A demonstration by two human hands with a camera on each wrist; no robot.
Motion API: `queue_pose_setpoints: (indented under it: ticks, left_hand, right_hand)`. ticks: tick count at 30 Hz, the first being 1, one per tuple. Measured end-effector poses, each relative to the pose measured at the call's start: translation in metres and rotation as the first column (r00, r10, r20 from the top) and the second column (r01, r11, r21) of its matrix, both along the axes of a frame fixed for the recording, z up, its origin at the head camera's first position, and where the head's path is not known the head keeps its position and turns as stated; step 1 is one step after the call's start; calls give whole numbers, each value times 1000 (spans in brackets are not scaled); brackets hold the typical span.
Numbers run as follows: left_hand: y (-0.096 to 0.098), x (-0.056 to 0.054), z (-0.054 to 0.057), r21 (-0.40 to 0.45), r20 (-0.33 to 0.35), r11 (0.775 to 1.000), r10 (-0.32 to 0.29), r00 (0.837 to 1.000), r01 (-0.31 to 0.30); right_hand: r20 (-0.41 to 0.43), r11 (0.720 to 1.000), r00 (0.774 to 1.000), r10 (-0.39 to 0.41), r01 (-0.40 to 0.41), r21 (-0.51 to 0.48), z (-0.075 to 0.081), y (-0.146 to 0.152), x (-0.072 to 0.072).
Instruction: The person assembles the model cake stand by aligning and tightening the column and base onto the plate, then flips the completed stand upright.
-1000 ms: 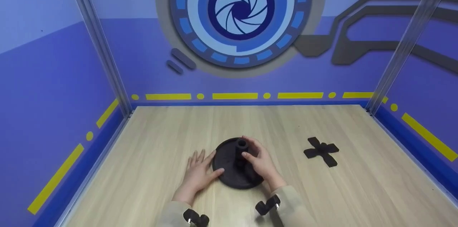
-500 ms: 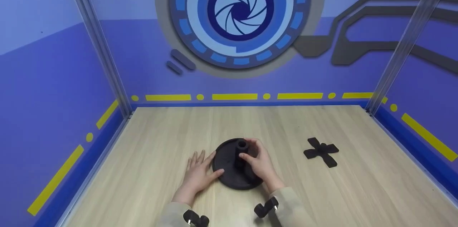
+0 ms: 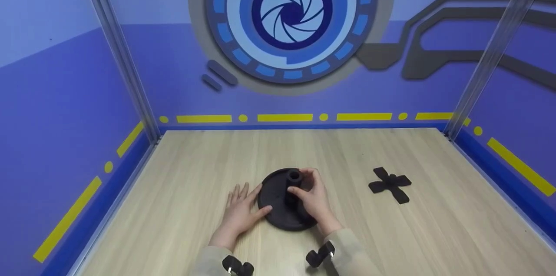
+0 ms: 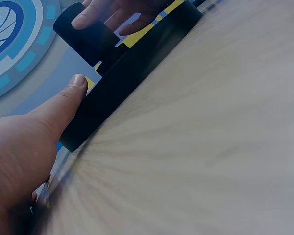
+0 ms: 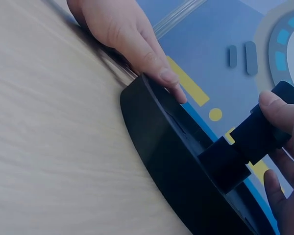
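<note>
A round black base [image 3: 274,200] with a raised rim lies on the table. Above its middle stands a hollow black tube [image 3: 289,185], which my right hand [image 3: 318,197] grips between thumb and fingers. From the right wrist view, the tube [image 5: 255,133] meets a short, wider black socket [image 5: 225,165] on the base, with a narrow step between them. My left hand [image 3: 239,214] lies at the base's left side, fingers extended against the rim and thumb over its edge. The left wrist view shows that thumb [image 4: 71,95] on the rim.
To the right on the wooden table [image 3: 195,158] lies a black four-bladed piece [image 3: 391,184] with a small central knob. Blue printed panels [image 3: 278,102] enclose the back and sides. Each wrist carries a small black camera mount [image 3: 320,254].
My right hand has turned a little about the tube, its thumb shifting left and its fingertips drawing slightly right and nearer. My left hand and the base have stayed in place.
</note>
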State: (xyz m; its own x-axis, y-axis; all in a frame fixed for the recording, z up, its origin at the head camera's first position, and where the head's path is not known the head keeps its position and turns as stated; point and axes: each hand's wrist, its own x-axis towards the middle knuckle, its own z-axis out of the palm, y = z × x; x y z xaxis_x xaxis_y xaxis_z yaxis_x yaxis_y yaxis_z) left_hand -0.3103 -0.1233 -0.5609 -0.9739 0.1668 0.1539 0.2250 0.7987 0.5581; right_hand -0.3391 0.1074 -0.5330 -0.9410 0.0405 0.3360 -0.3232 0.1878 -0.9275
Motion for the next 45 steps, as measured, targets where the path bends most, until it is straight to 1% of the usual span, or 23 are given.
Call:
queue_pose_setpoints:
  ticks: [3,5,7,9,13,15,18,23,33,38,40,45]
  left_hand:
    - [0,-1,0,4,3,1000,0,1000,0]
    - [0,-1,0,8,4,1000,1,1000,-1]
    - [0,-1,1,5,5,1000,3,1000,-3]
    - [1,-1,1,2,7,1000,5,1000,-5]
    - [1,-1,1,-2,6,1000,8,1000,-8]
    - [0,-1,1,0,0,1000,6,1000,-6]
    - [0,-1,0,0,-6,1000,4,1000,-4]
    - [0,-1,-1,2,-10,1000,6,1000,-6]
    - [0,-2,-2,-5,-20,1000,6,1000,-6]
    - [-1,-2,0,-6,-3,1000,3,1000,-3]
    - [0,-2,0,-6,16,1000,6,1000,-6]
    - [0,-1,-1,-10,16,1000,6,1000,-6]
  right_hand:
    - [12,1000,1000,-18,18,13,-1,-1,-2]
    - [21,1000,1000,-5,5,21,0,1,-3]
    - [27,999,999,40,-40,13,1,4,-3]
    - [30,994,993,111,-111,1,3,8,-4]
    - [28,970,970,241,-240,-18,5,16,-5]
    - [28,961,960,278,-277,-20,6,18,-5]
    - [38,956,955,293,-293,-8,5,20,-5]
    - [35,963,963,267,-268,10,5,19,-5]
    - [16,983,984,179,-179,35,4,14,-3]
    - [30,991,992,122,-123,43,5,12,-2]
    - [33,994,994,100,-101,45,5,11,-1]
    - [18,998,999,49,-50,49,2,7,0]
